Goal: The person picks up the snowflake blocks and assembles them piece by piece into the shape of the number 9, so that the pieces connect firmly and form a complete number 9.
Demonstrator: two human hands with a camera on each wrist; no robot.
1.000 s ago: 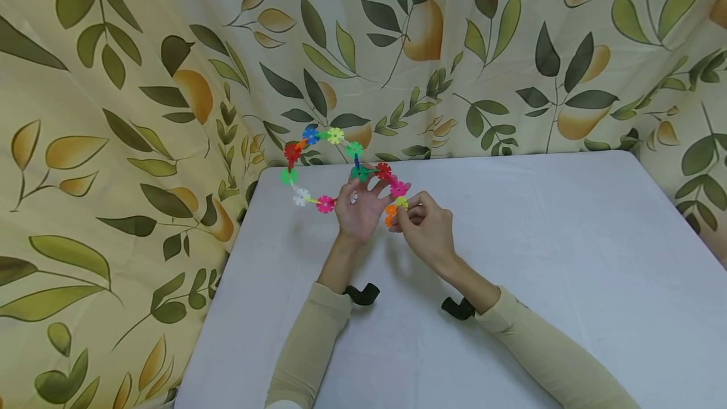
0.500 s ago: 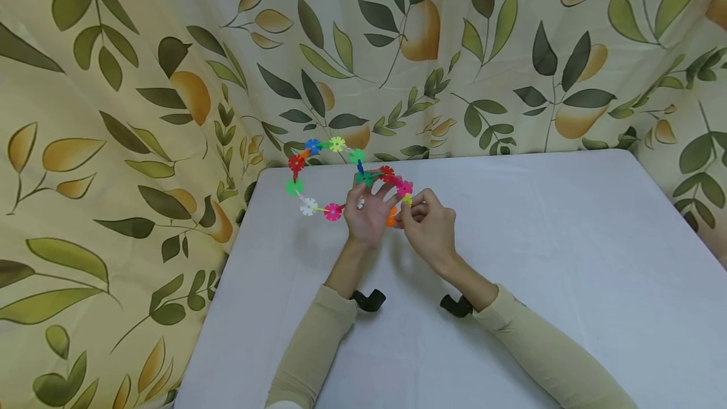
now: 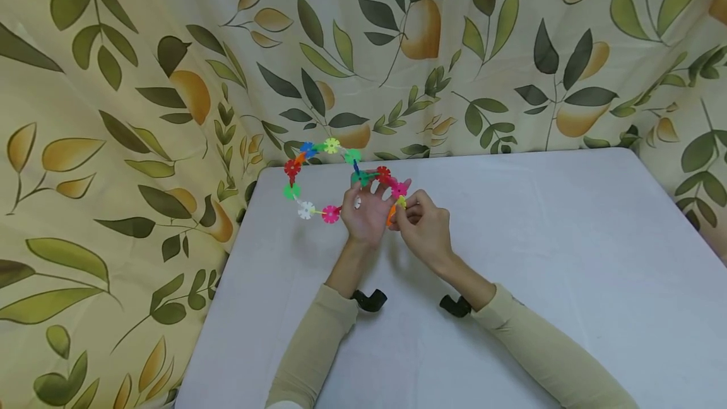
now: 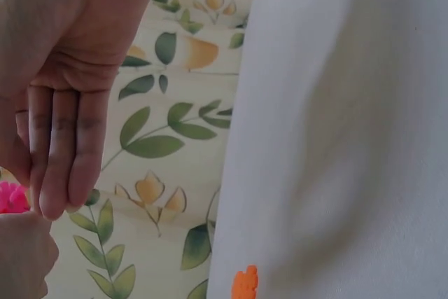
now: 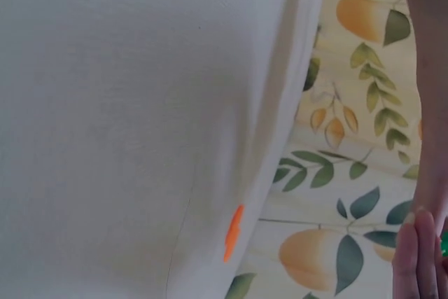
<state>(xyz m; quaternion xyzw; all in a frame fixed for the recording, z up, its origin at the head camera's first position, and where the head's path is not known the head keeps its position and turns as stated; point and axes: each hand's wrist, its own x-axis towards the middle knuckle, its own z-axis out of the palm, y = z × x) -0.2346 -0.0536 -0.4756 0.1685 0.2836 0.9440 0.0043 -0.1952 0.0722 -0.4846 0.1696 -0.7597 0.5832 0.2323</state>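
A curved chain of colourful interlocking snowflake discs [image 3: 307, 210] hangs above the table, looping to the left of my hands. My left hand [image 3: 368, 214] is palm up and holds the chain near its thumb, by a teal disc [image 3: 360, 178]. Around its fingers run a red disc [image 3: 384, 174] and a pink disc [image 3: 399, 190]. My right hand [image 3: 426, 229] pinches a yellow disc [image 3: 401, 202] at the chain's right end. Below that shows an orange disc [image 3: 391, 214], nearly edge-on; the left wrist view has this orange disc [image 4: 245, 283] low down. The right fingers hide part of this end.
A white-covered table [image 3: 539, 257] lies under both arms. Behind and to the left hangs a leaf-and-fruit patterned curtain [image 3: 250, 49]. Black camera mounts [image 3: 370, 300] stick out at the wrists, over the table.
My left hand and the chain have shifted slightly right and down, then a little back left. The orange disc has turned from face-on to nearly edge-on. My right hand keeps its pinch.
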